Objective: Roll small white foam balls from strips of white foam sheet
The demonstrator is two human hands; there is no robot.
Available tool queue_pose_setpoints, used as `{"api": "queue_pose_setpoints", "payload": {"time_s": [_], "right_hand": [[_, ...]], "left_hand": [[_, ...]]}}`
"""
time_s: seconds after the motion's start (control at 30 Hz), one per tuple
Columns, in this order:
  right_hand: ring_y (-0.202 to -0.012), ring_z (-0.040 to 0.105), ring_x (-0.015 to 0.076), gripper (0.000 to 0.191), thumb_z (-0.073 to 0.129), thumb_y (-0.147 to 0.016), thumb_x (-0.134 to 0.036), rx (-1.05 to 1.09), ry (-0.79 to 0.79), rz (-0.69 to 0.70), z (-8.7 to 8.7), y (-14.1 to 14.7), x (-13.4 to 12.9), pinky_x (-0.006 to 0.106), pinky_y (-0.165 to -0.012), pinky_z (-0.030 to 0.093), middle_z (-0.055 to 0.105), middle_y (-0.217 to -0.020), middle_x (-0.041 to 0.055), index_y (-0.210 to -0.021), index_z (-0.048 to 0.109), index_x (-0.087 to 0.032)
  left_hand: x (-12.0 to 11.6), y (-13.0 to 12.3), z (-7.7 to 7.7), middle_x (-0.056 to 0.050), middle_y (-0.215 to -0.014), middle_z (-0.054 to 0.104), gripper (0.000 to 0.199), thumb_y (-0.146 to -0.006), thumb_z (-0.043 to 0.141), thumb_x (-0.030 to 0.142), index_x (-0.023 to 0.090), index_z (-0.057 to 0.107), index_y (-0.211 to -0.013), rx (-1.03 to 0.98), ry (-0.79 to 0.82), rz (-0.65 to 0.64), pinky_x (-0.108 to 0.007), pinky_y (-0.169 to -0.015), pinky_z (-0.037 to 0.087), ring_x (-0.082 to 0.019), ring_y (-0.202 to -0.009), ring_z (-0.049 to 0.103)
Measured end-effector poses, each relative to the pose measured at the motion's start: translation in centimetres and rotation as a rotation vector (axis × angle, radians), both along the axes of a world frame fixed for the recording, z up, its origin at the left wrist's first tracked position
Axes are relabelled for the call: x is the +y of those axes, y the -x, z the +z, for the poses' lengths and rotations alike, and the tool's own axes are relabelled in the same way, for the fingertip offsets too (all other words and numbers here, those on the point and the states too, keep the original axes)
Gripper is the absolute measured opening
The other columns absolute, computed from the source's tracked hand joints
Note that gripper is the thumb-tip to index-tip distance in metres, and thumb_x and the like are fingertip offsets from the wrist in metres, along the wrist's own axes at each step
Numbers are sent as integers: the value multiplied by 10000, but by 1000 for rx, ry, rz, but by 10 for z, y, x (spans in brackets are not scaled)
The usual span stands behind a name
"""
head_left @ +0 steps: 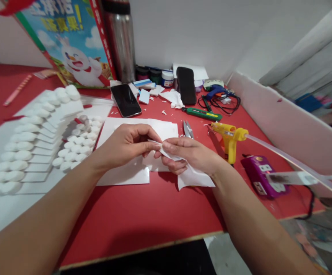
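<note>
Both hands meet over the middle of the red table. My left hand (pixel 127 144) pinches one end of a folded piece of white paper (pixel 196 178) between thumb and forefinger. On its other side my right hand (pixel 187 152) is closed round the same paper, whose loose part hangs down below the palm. Whether anything lies inside the fold is hidden. White boards (pixel 122 175) lie flat beneath the hands. Just beyond the right hand are scissors (pixel 188 129), partly covered by it.
To the left, a stepped white card piece (pixel 41 168) is edged with white rounded pads, near loose white ovals (pixel 73 151). A yellow glue gun (pixel 228 137) and purple box (pixel 262 173) sit right. Behind are two phones (pixel 126 100), a green cutter (pixel 203 114) and a steel flask (pixel 122 42).
</note>
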State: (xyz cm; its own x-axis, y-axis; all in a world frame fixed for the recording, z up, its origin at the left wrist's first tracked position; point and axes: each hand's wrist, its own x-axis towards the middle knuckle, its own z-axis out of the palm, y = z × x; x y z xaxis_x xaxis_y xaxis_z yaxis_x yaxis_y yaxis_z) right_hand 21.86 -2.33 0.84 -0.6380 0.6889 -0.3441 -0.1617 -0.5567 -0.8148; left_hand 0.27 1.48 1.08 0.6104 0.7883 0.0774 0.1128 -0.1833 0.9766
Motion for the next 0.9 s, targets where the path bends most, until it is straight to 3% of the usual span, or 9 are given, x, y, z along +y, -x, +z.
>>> {"api": "queue_pose_setpoints", "payload": {"time_s": [0.1, 0.33, 0.47, 0.57, 0.73, 0.8, 0.9], "right_hand": [[-470, 237, 27, 272, 675, -938, -384, 30, 37, -3, 3, -2, -1, 188, -455, 195, 480, -638, -50, -966, 693, -115], [-442, 223, 27, 199, 646, -936, -324, -52, 53, -102, 3, -2, 2, 178, -441, 151, 432, -561, -70, -840, 646, -149], [-408, 172, 31, 187, 656, -888, -325, -120, -29, -189, -2, 3, 4, 179, -405, 126, 411, -508, -84, -789, 617, -171], [-394, 172, 30, 180, 661, -859, -321, -172, -95, -223, -4, 7, 4, 178, -396, 124, 407, -484, -87, -765, 618, -173], [-417, 283, 37, 189, 643, -859, -312, -313, -223, -256, 0, 10, 2, 166, -405, 183, 433, -510, -68, -743, 628, -164], [-429, 307, 43, 188, 622, -869, -298, -352, -268, -225, 2, 10, 0, 164, -410, 215, 422, -504, -70, -737, 626, -164], [-442, 326, 47, 181, 596, -878, -274, -384, -316, -183, 4, 11, -3, 163, -424, 254, 412, -498, -74, -738, 621, -164]], "left_hand": [[-1, 1, 0, -49, -809, 721, 80, -897, 720, 224, 157, 735, -857, -18, -146, 4, -225, -574, 490, -113, -613, 614], [0, 2, -6, -90, -988, 718, 176, -983, 555, 159, 191, 724, -1016, 187, -788, -6, -284, -785, 511, -177, -887, 675], [-2, -1, -11, -110, -1000, 704, 188, -992, 516, 193, 171, 702, -1014, 276, -909, 25, -306, -794, 502, -200, -913, 660], [-3, -3, -11, -89, -987, 692, 119, -940, 568, 198, 170, 671, -995, 245, -691, 62, -290, -737, 501, -174, -816, 644], [-1, -4, -6, 5, -657, 613, 176, -950, 537, 301, 170, 654, -928, 198, 74, -31, -231, -472, 411, -110, -480, 522], [-1, -4, -3, 16, -613, 589, 227, -965, 506, 302, 169, 646, -845, 195, 183, -79, -219, -436, 368, -88, -430, 472], [-3, -5, -1, 37, -561, 538, 228, -962, 508, 288, 179, 604, -786, 230, 188, -117, -217, -426, 333, -81, -410, 444]]}}
